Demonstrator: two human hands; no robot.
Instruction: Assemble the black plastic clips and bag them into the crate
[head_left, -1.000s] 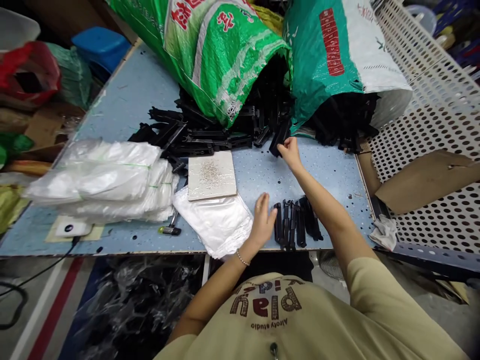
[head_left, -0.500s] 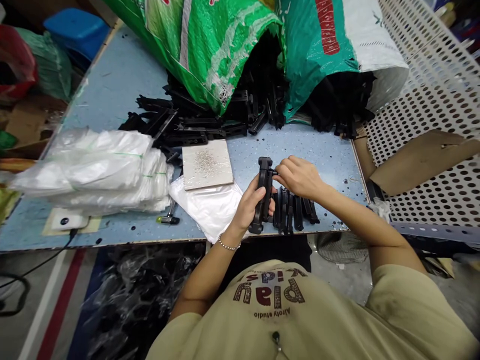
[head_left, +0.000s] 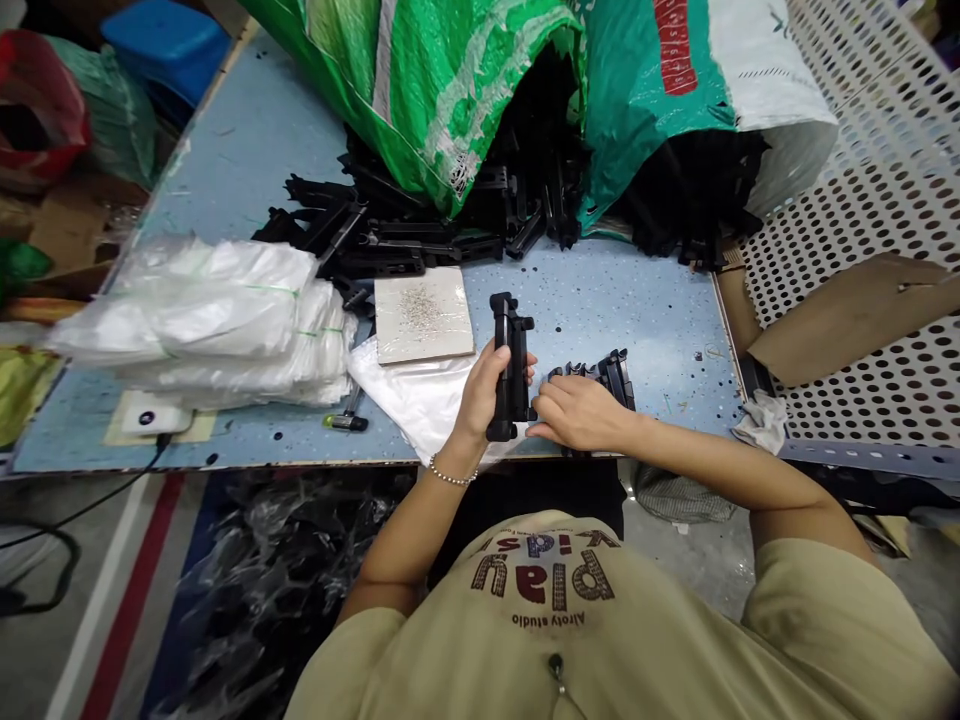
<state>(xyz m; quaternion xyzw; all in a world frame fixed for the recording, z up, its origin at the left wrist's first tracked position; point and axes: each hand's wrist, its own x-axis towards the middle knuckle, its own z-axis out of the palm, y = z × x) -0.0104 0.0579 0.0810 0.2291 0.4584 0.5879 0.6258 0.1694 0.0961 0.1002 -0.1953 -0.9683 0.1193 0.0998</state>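
Observation:
My left hand [head_left: 480, 395] is wrapped around a long black plastic bracket [head_left: 504, 365], held upright over the table's front edge. A small knob sticks out of the bracket's upper right side. At its lower right end, my right hand [head_left: 579, 412] is closed with the fingertips against the part; whatever they pinch is hidden. Just behind my right hand lies a row of similar black pieces [head_left: 616, 375], partly covered by it. Left of my hands, a pale square board [head_left: 390, 345] carries a scatter of tiny bits, too small to name, and rests partly on a white plastic sheet [head_left: 427, 400].
Green sack [head_left: 450, 90] and teal-white sack [head_left: 630, 110] spill black parts [head_left: 405, 240] at the back. Stacked clear plastic bags [head_left: 202, 320], a yellow-green-ended tool [head_left: 345, 422] and a white plug box [head_left: 154, 415] are at left. A perforated white panel [head_left: 847, 220] borders the right.
My right hand has moved from the bracket's upper side knob down to its lower end. The knob now shows uncovered. The view has shifted slightly.

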